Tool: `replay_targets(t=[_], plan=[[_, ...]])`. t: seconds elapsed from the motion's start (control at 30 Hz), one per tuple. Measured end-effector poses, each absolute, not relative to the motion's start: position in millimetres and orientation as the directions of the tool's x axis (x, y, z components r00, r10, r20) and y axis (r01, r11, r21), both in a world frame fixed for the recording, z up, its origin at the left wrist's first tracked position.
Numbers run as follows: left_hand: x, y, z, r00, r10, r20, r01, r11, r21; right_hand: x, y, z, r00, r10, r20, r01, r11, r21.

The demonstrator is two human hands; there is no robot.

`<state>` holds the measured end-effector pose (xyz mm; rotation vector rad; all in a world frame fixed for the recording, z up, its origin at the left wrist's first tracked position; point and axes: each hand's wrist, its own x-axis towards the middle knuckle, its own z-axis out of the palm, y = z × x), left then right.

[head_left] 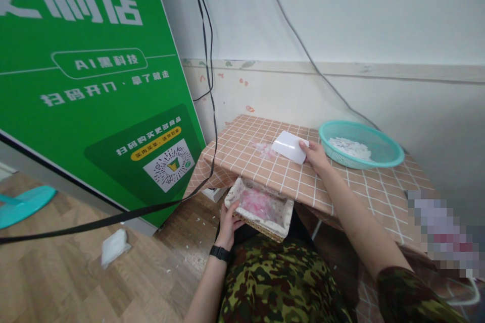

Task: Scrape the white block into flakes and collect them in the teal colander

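Note:
My left hand (229, 222) grips the left end of a fabric-lined woven basket (285, 223), held just below the table's front edge. Pink and white shreds (255, 203) lie inside it. Over the tabletop, my right hand (315, 155) pinches the right side of a glossy white sheet (290, 146), which looks slightly bent. The sheet's left edge is beside a small scatter of pink and white bits (264, 150) on the checked tablecloth (242, 133).
A turquoise plastic basket (396, 154) holding white scraps stands at the table's back right. Black cables (206, 50) hang down and cross at left before a green cabinet (94, 126). A white packet (114, 247) and small white bits lie on the wooden floor.

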<state>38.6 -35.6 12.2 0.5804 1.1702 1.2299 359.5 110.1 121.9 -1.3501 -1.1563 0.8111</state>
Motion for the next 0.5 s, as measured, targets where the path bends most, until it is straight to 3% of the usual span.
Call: replay_targets(t=[0.2,0.5], plan=[[39.3,-35.7,13.0,-0.087,0.925,-0.370,-0.410,0.305,0.860,372.3,117.2,118.2,0.440,0.858,0.267,0.380,0.092,-0.920],[39.3,-36.1,11.9,-0.091,0.923,-0.373,-0.422,0.304,0.854,374.7,115.8,118.3,0.446,0.831,0.332,0.518,0.062,-0.853]])
